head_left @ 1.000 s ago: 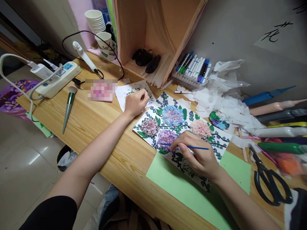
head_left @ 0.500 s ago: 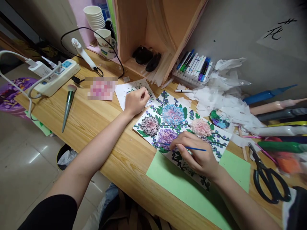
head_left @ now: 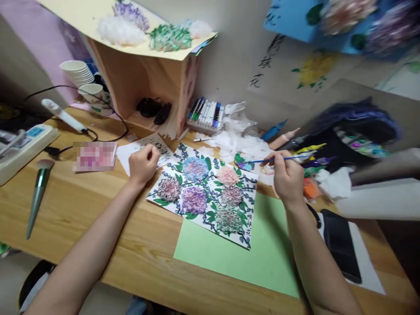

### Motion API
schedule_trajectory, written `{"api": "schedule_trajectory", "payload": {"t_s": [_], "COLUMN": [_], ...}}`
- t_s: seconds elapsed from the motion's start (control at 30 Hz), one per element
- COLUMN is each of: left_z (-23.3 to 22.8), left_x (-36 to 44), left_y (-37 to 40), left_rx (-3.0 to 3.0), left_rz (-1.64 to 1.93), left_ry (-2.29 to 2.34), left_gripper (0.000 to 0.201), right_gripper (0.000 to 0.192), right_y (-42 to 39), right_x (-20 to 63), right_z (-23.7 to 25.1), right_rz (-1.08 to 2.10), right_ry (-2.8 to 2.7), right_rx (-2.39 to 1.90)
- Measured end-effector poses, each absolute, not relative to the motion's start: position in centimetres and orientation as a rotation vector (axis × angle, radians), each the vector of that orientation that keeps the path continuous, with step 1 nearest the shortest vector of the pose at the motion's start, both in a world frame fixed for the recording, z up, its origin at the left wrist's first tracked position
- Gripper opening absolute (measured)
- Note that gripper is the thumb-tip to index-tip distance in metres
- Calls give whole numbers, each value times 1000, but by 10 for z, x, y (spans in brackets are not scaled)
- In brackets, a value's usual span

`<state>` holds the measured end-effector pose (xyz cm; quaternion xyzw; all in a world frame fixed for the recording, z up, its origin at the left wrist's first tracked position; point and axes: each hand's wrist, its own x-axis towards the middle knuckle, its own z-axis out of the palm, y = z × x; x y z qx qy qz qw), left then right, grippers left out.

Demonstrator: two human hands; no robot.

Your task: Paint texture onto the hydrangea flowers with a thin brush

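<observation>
My right hand point(head_left: 289, 178) grips a thin blue paintbrush point(head_left: 261, 161), its tip at a small palette point(head_left: 241, 163) smeared with green, purple and blue paint. Loosely fisted, my left hand point(head_left: 144, 162) rests at a white sheet point(head_left: 124, 152) with dark marks, left of the flower picture; nothing shows in its fingers. Between my hands lies the flower picture point(head_left: 210, 191), with raised fluffy blooms in blue, pink, purple and grey-green among painted leaves. Part of it overlaps a light green sheet point(head_left: 210, 253).
Crumpled white tissue point(head_left: 229, 142) and a box of markers point(head_left: 206, 114) stand behind the picture. Left are a makeup brush point(head_left: 37, 201), a white handheld device point(head_left: 62, 116) and a power strip point(head_left: 29, 153). A black phone point(head_left: 341, 245) lies right of my forearm.
My right hand has moved the paintbrush from over the purple bloom to the palette on the right. My left hand remains fisted by the picture. The head view has shifted up and right.
</observation>
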<state>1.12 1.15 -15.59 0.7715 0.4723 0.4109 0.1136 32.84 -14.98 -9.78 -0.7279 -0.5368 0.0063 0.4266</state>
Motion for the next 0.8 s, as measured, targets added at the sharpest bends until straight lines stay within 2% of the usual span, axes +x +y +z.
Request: {"api": "schedule_trajectory", "payload": {"t_s": [0.13,0.4,0.8], "left_z": [-142,-129,-129], "left_x": [16,36,30], "left_y": [-12,-56,-50], "left_rx": [2372,2524,2468], "left_rz": [1236,1178,1208], "left_ry": [1326,986,1105], "left_gripper": [26,23,24], "right_gripper": [29,30,27], "right_y": [-148,-148,-154], "right_x": [361,364,360], "right_z": [-108,-109,-98], "right_rz": [-49,-44,32], "right_ry": [-1378,-1381,-1366], "right_rx": [-1946,-1949,-1828]}}
